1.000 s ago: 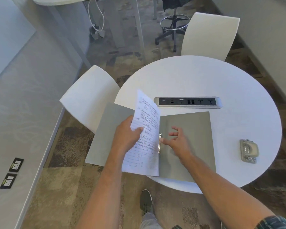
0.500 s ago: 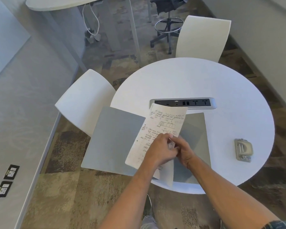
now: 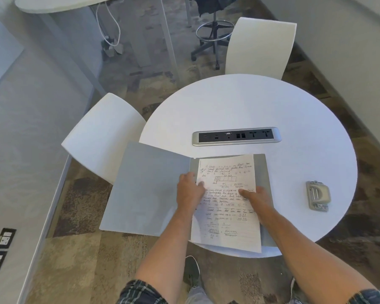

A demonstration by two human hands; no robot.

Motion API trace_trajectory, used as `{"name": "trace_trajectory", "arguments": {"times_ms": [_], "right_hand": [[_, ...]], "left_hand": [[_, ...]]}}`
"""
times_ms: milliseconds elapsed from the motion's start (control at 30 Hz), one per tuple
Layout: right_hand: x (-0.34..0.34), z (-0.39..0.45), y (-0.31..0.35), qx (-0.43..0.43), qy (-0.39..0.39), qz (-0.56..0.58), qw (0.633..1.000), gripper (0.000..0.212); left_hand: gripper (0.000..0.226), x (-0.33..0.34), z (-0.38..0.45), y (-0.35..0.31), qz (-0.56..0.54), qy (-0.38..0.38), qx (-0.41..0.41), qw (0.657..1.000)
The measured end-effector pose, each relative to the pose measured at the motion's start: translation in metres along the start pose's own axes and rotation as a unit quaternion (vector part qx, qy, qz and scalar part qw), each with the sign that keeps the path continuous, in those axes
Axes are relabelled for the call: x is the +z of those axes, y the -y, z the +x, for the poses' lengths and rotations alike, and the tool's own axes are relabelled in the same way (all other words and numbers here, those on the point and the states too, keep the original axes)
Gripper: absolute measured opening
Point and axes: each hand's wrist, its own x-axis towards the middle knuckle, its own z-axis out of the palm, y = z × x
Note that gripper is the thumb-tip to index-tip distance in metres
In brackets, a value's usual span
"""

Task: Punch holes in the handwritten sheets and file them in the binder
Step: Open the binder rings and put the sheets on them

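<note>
Patterned carpet surrounds a round white table (image 3: 239, 102) at frame centre; on it an open grey card binder (image 3: 149, 189) holds a white handwritten sheet (image 3: 226, 207) on its right half; the left hand (image 3: 190, 190) pinches the sheet's left edge, likely seating the holes; the right hand (image 3: 253, 196), fingers flat, presses it down; a grey metal hole punch (image 3: 317, 195) waits at right.
</note>
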Motion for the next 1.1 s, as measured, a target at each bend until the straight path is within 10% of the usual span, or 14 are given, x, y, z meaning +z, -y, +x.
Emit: {"name": "trace_trajectory", "arguments": {"times_ms": [100, 1100], "right_hand": [[-0.004, 0.002, -0.002, -0.005, 0.003, -0.015, 1.0, 0.017], [-0.026, 0.02, -0.014, -0.014, -0.021, -0.003, 1.0, 0.031]], "left_hand": [[0.011, 0.002, 0.016, 0.012, 0.015, 0.012, -0.044, 0.999], [0.011, 0.037, 0.028, 0.007, -0.227, -0.019, -0.14, 0.964]]}}
